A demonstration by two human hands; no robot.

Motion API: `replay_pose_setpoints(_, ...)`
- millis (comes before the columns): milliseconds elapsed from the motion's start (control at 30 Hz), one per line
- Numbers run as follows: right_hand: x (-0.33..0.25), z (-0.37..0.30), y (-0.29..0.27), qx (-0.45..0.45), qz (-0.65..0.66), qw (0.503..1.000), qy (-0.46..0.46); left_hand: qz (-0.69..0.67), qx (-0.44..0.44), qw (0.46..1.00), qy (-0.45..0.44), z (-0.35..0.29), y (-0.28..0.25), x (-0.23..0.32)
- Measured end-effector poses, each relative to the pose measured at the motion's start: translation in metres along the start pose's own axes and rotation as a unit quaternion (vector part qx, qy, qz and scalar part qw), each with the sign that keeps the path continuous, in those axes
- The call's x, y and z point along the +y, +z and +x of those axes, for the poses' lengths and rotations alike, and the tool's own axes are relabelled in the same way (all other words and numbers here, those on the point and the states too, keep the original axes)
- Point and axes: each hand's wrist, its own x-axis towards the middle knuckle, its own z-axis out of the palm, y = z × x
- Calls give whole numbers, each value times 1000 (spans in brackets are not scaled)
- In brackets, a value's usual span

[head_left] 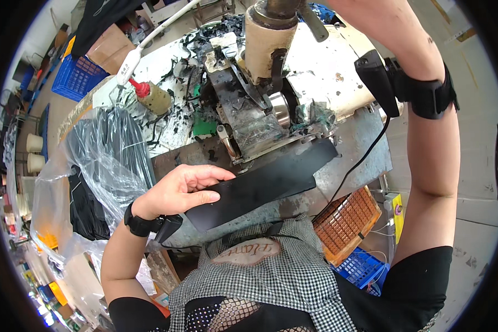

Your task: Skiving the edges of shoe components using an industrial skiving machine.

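Note:
My left hand [185, 188] is at the near left end of a long flat black strip of sheet material [265, 185], with the thumb over its face and the fingers along its far edge. The strip slants up to the right, its far right end close to the front of a machine [254, 113]. That machine has a thick beige column, a metal plate and a shiny round metal part [280, 108]. Past the machine's right side reaches my right forearm [390, 27]; the right hand is beyond the top edge. Each wrist wears a black strapped device.
Black scraps [177, 72] litter the white tabletop. A clear plastic bag of black pieces [108, 146] lies to the left, near a red-topped tan holder [154, 98]. A white power strip [130, 63] hangs above. Blue crates [80, 77] and an orange-brown woven panel [348, 221] stand lower.

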Motion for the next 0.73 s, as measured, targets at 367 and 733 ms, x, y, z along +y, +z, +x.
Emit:
replay_pose_setpoints(367, 22, -1, -5, 85, 181, 955, -218, -7, 23, 999, -29, -7, -12, -14)
replay_pose_setpoints(733, -76, -58, -49, 21, 135, 969, -208, 19, 77, 994, -81, -1, -16, -7)
